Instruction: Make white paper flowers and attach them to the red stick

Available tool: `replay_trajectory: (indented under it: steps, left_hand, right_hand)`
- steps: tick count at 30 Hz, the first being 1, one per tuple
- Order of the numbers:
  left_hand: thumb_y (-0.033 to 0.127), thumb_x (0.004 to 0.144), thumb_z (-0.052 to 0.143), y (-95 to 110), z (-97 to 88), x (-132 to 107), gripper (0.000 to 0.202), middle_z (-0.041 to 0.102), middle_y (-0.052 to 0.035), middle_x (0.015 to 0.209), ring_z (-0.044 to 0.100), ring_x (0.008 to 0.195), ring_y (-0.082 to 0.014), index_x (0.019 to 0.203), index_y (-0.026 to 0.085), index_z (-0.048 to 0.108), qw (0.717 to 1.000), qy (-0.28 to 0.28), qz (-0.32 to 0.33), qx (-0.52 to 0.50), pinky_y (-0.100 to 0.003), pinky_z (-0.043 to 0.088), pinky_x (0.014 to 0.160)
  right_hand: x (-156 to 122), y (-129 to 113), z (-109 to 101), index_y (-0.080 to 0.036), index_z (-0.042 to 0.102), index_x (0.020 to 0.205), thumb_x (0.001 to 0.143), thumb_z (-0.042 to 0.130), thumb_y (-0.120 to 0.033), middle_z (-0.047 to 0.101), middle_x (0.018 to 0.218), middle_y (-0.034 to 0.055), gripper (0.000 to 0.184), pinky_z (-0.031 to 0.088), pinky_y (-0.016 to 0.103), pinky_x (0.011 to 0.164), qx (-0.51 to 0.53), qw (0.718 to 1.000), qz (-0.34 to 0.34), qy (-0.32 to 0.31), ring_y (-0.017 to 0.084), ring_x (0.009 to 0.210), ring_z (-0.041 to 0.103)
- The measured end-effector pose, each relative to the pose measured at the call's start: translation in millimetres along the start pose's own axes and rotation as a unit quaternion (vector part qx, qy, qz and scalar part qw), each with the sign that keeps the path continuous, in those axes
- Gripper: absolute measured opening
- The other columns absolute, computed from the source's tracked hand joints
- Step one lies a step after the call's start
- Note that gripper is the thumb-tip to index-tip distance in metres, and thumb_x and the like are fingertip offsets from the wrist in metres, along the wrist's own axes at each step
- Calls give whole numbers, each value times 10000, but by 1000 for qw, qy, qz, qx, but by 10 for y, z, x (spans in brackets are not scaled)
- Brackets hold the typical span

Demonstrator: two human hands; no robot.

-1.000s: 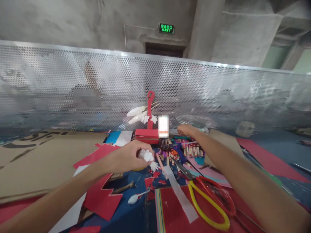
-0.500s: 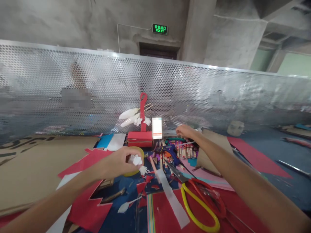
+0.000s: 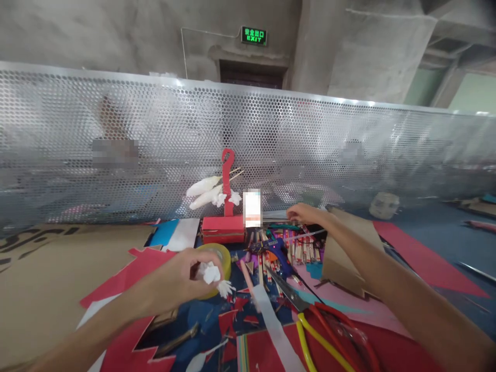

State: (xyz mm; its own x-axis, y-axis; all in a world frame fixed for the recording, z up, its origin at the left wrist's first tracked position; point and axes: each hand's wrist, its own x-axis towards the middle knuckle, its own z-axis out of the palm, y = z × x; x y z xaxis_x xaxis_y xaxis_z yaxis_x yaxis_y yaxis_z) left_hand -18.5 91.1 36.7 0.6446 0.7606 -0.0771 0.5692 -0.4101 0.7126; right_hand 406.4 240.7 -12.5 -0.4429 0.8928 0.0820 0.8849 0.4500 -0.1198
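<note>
My left hand (image 3: 182,281) is closed around a small white paper flower (image 3: 211,274), held above the cluttered table near a yellow tape roll (image 3: 222,258). My right hand (image 3: 304,213) reaches far forward, its fingers curled at the back of a heap of small sticks (image 3: 298,248); what it grips is hidden. A blue glue gun (image 3: 277,250) lies between the two hands. Behind them stands a red box (image 3: 223,229) with a red upright holder and white paper flowers (image 3: 205,190) on sticks.
Large scissors with red and yellow handles (image 3: 321,336) lie at the front right. Red paper cut-outs (image 3: 132,268), a white strip (image 3: 277,330), brown cardboard (image 3: 50,274) and a folded cardboard piece (image 3: 344,253) cover the blue table. A perforated metal screen (image 3: 349,150) closes off the far edge.
My left hand with the white flower has drawn back toward me and to the left. The right hand stays at the stick heap. The view has shifted slightly.
</note>
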Motion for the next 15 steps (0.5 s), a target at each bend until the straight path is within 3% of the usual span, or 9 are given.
replay_trajectory:
  steps: [5, 15]
  left_hand:
    - [297, 792, 601, 32, -72, -38, 139, 475, 51, 642, 349, 548, -78, 835, 181, 664, 1000, 7, 3, -23, -207, 257, 501]
    - [355, 806, 597, 75, -72, -39, 205, 468, 38, 655, 345, 557, -79, 831, 157, 642, 999, -10, 10, -29, -211, 266, 519]
  right_hand:
    - [-4, 4, -55, -139, 708, 810, 783, 623, -244, 703, 773, 63, 138, 398, 236, 676, 65, 998, -15, 3, 162, 712, 613]
    - [-16, -111, -1, -136, 737, 777, 741, 639, -229, 714, 720, 51, 140, 408, 218, 640, 101, 995, -17, -17, 153, 666, 630]
